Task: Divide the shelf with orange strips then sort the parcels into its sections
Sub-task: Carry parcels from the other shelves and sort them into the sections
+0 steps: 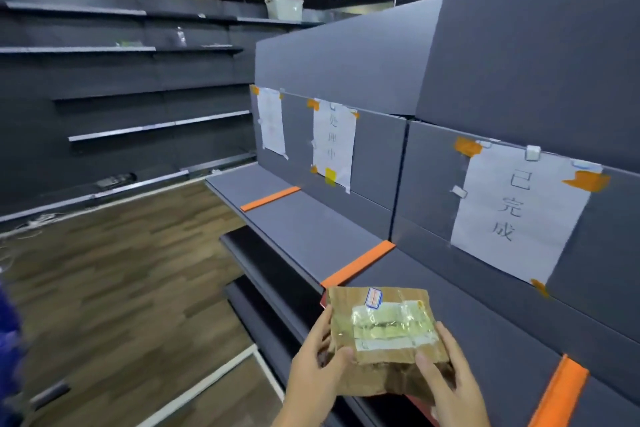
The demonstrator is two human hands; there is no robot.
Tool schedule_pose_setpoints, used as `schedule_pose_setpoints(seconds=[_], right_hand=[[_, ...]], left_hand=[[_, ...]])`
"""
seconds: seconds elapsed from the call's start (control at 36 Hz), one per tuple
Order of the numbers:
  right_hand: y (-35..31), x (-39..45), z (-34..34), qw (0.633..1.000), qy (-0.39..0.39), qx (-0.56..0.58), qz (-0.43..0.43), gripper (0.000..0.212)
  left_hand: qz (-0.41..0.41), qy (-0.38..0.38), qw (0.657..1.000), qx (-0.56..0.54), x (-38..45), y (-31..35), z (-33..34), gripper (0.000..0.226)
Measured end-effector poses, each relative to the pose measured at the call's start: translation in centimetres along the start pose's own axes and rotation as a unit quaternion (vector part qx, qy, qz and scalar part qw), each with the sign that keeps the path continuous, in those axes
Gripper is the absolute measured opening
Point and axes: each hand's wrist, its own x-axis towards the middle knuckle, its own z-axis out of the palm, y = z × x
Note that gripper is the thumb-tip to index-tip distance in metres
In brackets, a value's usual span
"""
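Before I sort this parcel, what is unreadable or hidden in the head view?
- Parcel label: glare and blur, text unreadable.
- Far sign: steep angle, writing too faint.
- Nearest orange strip: cut off by bottom edge.
- Parcel underside: hidden by left hand and right hand.

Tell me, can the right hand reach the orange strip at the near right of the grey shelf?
Probably not yet: the right hand grips the brown paper parcel together with the left hand, though the nearest orange strip lies uncovered beside it.
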Motion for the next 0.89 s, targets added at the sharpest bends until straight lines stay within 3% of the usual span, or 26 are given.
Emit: schedule_pose_setpoints(seconds=[0.25, 0.5, 0.89], right_hand=[[2.1, 7.1, 7.6, 1.0, -0.029, -0.009, 0.002, 0.06], [1.4, 16.9, 14.7, 1.0, -0.018, -0.006, -0.005, 0.063], [1.1, 28.5, 25.6, 0.998, -0.043, -0.031, 0.031, 0.058]], left_hand=[[-0.007, 0.05, 0.999, -0.021, 7.8, -1.4, -4.5, 0.071], [-0.017, 0.039, 0.999, 0.004, 20.2, 0.3, -6.6, 0.071], [-0.112, 0.013, 0.994, -0.007, 36.6, -1.0, -12.1, 0.065]])
